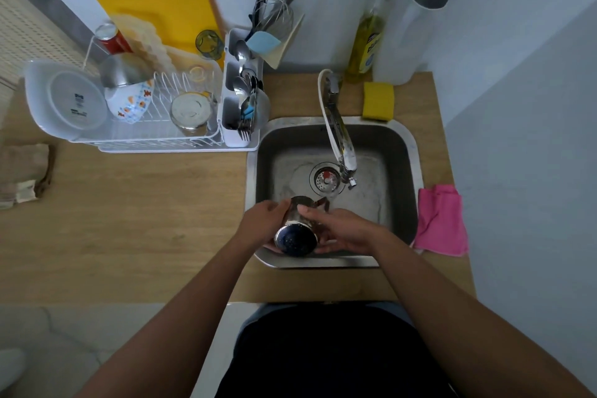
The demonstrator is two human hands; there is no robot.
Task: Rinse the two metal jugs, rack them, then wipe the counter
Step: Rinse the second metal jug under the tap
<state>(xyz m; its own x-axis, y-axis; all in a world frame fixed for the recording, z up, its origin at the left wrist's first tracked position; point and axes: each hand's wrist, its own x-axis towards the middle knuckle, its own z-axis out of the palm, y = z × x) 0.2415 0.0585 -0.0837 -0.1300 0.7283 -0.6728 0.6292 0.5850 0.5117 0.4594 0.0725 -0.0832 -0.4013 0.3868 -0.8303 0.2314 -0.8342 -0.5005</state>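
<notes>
A shiny metal jug lies tilted over the steel sink, its base toward me and its mouth pointing at the tap. My left hand grips its left side. My right hand wraps the right side, fingers over the body. A second metal jug stands in the white dish rack at the left of the sink. A pink cloth lies on the wooden counter at the sink's right edge.
The rack also holds a plastic container, a patterned bowl, a steel bowl and a cutlery caddy. A yellow sponge, a soap bottle and a white bottle stand behind the sink. A brown folded cloth lies far left.
</notes>
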